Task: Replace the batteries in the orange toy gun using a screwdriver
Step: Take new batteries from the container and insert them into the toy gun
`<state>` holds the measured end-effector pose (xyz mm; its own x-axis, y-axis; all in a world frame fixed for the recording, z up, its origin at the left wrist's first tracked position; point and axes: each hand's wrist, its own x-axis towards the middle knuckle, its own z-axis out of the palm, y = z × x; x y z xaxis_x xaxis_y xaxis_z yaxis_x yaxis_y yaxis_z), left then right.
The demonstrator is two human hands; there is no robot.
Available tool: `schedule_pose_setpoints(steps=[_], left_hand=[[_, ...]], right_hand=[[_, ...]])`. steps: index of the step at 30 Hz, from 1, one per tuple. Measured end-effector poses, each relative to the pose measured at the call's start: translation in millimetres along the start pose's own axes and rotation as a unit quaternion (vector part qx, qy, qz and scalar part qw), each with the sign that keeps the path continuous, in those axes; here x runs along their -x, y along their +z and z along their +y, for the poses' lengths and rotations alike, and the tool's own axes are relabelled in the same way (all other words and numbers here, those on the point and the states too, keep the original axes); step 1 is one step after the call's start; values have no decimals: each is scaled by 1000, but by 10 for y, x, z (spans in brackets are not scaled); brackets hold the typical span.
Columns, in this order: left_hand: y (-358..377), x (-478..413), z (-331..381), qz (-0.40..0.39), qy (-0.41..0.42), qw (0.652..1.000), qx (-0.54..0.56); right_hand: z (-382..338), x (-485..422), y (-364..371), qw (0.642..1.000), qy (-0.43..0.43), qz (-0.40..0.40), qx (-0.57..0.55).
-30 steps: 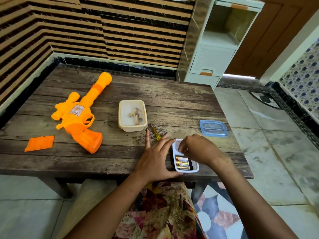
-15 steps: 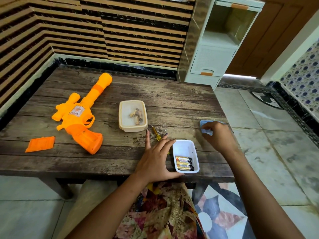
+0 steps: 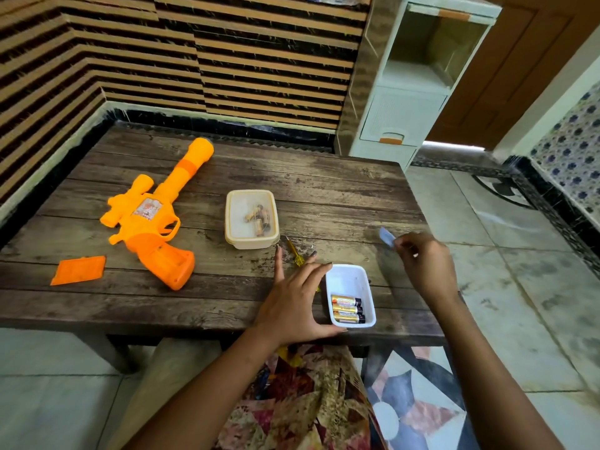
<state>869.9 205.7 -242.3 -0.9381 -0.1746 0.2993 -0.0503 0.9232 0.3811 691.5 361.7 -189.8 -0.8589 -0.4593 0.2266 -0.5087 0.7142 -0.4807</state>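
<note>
My left grip (image 3: 292, 297) lies wide and flat on the bench (image 3: 324, 186), fingers straight and spread. Its thumb runs along the near corner of the small white tub (image 3: 344, 271) and its fingers rest against the tub's left side. The tub sits at the near edge of the bench with three gold-and-black batteries (image 3: 347, 309) lying side by side in its near end.

My right grip (image 3: 425, 264) is raised just right of the tub, pinching a blue lid (image 3: 387, 237) by one edge. The lid is tilted and blurred, clear of the bench.

The yellow-handled screwdriver (image 3: 293, 253) lies on the bench with its handle partly under my left fingers and its tip pointing towards the cream tub (image 3: 251, 243), which is just beyond it. That tub holds a few small brownish pieces I cannot make out.

The orange toy gun (image 3: 156, 219) lies on its side well to the left, barrel pointing away from me, its handle end open. An orange cover plate (image 3: 78, 270) lies flat near the gun's handle, further left.
</note>
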Motion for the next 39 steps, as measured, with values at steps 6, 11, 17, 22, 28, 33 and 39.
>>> schedule_pose_setpoints(steps=[6,11,17,22,28,33,39], left_hand=[[7,2,-3,5,3,1000,5],[13,4,-7,8,3,1000,4],[10,4,0,14,3,1000,0],[25,7,-12,7,4,1000,-1],[36,8,-19,13,7,1000,-7],[49,20,-41,31,10,999,21],[45,16,-35,48,14,998,29]], right_hand=[[-185,-18,-198,841,182,-59,-506],[-104,172,-91,627,319,-216,-677],[-57,510,253,679,346,-242,-600],[-279,638,335,847,257,-76,-459],[-424,720,448,957,159,-4,-242],[-478,682,553,964,166,-6,-205],[-522,668,636,969,185,-32,-163]])
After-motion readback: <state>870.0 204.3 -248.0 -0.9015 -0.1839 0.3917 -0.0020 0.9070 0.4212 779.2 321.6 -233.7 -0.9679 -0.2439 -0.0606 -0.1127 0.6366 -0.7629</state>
